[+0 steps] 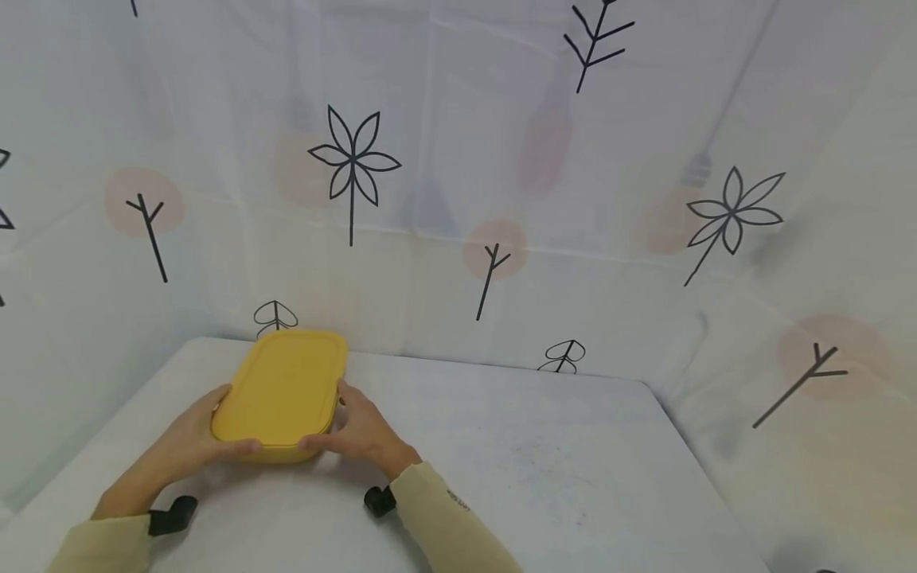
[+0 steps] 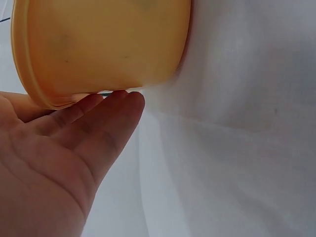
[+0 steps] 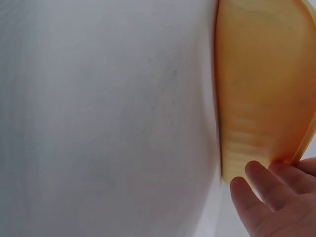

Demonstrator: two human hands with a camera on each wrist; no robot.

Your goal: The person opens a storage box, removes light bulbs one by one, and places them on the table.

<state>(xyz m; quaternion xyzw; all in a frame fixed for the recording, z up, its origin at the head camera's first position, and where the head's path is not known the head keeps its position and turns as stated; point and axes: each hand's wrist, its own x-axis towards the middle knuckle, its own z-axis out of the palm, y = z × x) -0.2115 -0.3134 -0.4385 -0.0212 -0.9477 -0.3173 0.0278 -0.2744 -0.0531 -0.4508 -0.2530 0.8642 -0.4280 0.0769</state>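
Holding a yellow box [image 1: 285, 390], fingers [image 2: 117, 124] spread wide from both thumbs [image 1: 238, 449].

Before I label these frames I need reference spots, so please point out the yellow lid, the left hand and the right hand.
Yellow lid [image 1: 289, 387]: head view, the middle of its flat top.
Left hand [image 1: 189, 437]: head view, the back of the hand.
Right hand [image 1: 365, 430]: head view, the back of the hand.
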